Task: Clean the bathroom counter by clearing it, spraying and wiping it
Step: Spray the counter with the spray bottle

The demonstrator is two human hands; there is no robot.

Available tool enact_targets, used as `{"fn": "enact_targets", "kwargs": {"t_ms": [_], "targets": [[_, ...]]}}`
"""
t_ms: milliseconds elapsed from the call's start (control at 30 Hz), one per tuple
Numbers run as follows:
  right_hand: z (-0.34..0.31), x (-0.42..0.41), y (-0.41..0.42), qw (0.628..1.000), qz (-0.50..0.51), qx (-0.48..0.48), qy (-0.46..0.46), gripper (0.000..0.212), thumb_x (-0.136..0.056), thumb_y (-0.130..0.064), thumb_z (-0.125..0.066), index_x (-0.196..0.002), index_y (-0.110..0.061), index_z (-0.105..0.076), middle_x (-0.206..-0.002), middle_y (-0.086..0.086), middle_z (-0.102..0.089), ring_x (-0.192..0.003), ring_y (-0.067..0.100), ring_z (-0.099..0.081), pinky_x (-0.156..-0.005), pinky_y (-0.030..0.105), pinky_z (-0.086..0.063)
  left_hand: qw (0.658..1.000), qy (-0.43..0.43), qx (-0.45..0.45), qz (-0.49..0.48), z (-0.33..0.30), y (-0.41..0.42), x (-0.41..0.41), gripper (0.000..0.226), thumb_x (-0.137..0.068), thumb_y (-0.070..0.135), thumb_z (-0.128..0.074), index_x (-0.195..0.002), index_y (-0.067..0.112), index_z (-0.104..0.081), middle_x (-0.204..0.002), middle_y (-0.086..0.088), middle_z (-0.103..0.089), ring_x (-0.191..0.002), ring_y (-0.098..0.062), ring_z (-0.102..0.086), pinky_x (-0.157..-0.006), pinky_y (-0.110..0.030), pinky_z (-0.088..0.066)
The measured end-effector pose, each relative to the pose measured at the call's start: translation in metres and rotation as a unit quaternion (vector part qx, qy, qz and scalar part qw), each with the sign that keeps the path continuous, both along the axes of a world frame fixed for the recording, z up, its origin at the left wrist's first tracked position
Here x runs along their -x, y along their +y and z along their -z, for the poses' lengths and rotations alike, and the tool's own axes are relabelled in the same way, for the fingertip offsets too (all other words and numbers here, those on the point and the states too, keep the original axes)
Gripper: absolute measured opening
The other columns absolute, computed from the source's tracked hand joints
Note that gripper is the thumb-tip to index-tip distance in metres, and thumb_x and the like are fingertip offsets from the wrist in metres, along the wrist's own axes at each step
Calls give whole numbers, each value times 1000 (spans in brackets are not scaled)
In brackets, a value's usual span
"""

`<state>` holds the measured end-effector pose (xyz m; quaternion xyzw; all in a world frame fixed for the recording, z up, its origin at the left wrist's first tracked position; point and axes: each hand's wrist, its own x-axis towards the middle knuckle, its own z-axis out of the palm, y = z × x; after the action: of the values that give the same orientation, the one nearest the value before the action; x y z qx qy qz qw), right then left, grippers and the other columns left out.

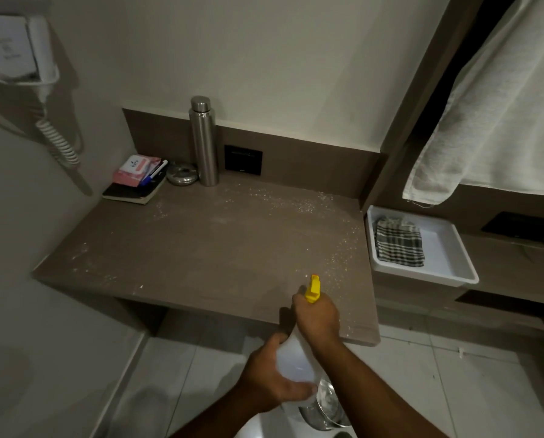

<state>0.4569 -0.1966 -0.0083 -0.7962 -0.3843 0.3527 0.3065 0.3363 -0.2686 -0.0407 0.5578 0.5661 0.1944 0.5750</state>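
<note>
- Spraying looks to be the step in hand: right hand [318,317] wraps the neck of the spray bottle [296,361] under its yellow nozzle [312,289], aimed across the counter [201,248].
- Left hand [274,377] cups the bottle's base, probably to steady the aim.
- Steel flask [204,143], book [134,192] and tin [182,174] crowd the back corner, leaving the dusted middle bare.
- Checked cloth [398,241] waits in the white tray [454,267] beside the counter, likely for wiping.

Counter [201,248] centre, book [131,194] at its 10 o'clock corner with packet [136,170] and pen [153,173] on top, tin [182,174] just right, bottle [204,142] at 11 o'clock against backsplash, tray [454,248] at 3 o'clock holding cloth [398,238], towel [492,105] at 2 o'clock above, spray bottle [299,355] at 5 o'clock over front edge.
</note>
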Motion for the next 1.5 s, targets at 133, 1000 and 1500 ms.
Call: {"fn": "enact_targets", "kwargs": {"t_ms": [133,1000,1500], "targets": [[10,12,-10,999,-9,5,30,21,-82,-30,-60,-71,-13,-62,-66,3,-62,-62,16,-56,-54,26,-37,999,43,13,15,2,-7,18,87,-40,60,-86,-113,47,-41,-107,20,-58,-96,2,-58,-73,-13,-49],[-24,211,-11,918,-394,10,-52,24,-81,-41,-60,-80,-18,-61,-80,6,-63,-82,29,-63,-66,30,-43,936,56,12,-347,-2,-61,119,109,-29,76,-79,-124,44,-36,-97,28,-52,-87,4,-54,-76,-19,-50],[-48,-45,-25,983,-146,38,-106,46,-79,-59,-57,-80,-14,-65,-86,9,-69,-84,31,-66,-70,31,-48,999,-3,-40,-16,-13,-18,-44,96,-38,53,-90,-115,53,-32,-113,31,-51,-99,15,-52,-73,0,-44]]}}
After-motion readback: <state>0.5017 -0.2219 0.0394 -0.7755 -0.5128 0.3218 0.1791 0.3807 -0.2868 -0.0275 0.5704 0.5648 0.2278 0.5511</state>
